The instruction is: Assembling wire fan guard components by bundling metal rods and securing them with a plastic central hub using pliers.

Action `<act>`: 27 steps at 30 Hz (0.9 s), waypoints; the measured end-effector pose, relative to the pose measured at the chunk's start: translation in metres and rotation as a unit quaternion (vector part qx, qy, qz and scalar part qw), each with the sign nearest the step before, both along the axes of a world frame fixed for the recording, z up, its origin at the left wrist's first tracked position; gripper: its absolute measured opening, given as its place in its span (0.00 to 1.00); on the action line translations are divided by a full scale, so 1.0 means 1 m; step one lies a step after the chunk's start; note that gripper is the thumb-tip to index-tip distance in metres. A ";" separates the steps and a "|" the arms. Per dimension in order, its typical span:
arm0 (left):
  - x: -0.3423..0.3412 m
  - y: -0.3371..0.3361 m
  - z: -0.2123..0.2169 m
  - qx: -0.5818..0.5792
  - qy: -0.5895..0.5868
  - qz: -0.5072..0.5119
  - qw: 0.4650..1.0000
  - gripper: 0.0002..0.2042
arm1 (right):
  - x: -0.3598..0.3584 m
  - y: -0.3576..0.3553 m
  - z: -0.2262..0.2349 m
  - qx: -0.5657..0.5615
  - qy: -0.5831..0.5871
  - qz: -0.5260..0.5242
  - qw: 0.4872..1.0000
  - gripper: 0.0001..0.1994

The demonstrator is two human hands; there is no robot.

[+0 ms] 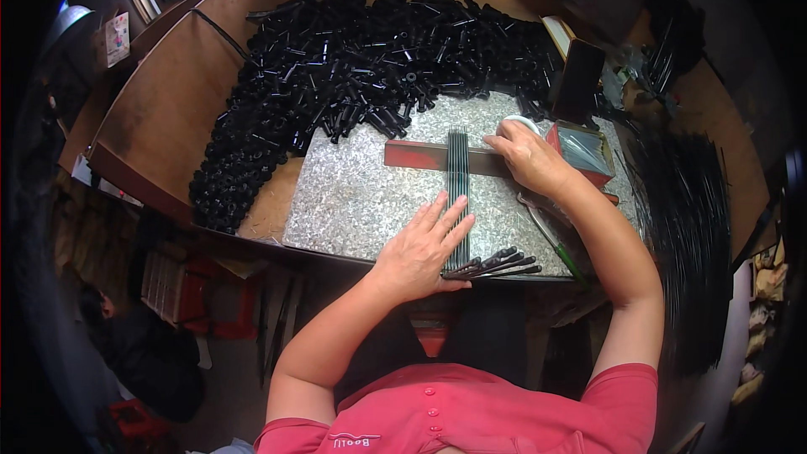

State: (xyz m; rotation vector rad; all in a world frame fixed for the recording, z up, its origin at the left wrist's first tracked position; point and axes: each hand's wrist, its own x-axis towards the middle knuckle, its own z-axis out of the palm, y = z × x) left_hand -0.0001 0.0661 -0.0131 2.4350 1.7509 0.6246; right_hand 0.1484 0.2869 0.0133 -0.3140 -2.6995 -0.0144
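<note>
On our left, the brown wooden wall (160, 113) bounds a broad bin holding a deep heap of short, black, tube-like parts (353, 50). Our left hand (419, 245) lies over a bundle of thin, dark green rods (458, 181), fingers a little apart, fingertips resting on them; the rods' black ends fan out beside our thumb. A long, straight, red-and-dark bar (412, 154) crosses the rods. Our right hand (531, 155) is at its right end, fingers curled close together; we cannot tell whether they are clamped on it. Just right of that hand, an open red box (600, 176) holds clear, shiny pieces, too small for us to identify.

As for edges, the grey speckled stone slab (345, 193) meets the heap at its left and back, with bare stone left of our rods. Their fanned ends reach its front edge. A green-handled tool (572, 262) and a thick sheaf of black strands (693, 227) bound our right.
</note>
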 end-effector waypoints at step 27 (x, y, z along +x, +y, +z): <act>0.002 0.002 0.001 -0.016 0.014 0.001 1.000 0.46 | -0.010 0.012 -0.001 0.046 -0.023 -0.002 0.999 0.10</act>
